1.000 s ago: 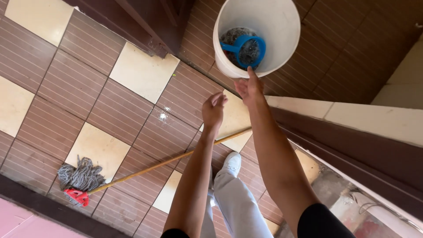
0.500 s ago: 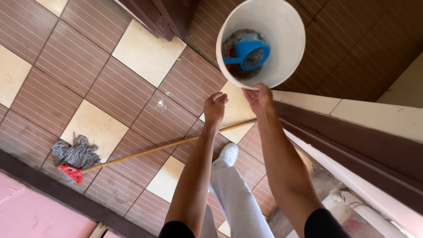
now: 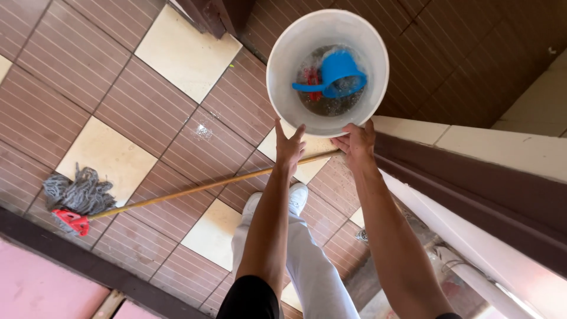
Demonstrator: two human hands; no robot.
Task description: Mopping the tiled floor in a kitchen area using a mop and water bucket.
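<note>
My left hand (image 3: pixel 289 145) and right hand (image 3: pixel 356 142) touch the near rim of the bucket (image 3: pixel 282 65), side by side. A scoop (image 3: pixel 336 71) lies in it. The mop (image 3: pixel 80 198) lies on the floor (image 3: pixel 118 100), left, handle running under my arms.

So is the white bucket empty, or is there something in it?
Not empty: the white bucket holds a blue scoop in shallow sudsy water.

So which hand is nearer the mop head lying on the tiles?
Left. The left hand touches the white bucket's near rim, on the side toward the grey mop head. The right hand holds the same rim further from the mop head.
</note>
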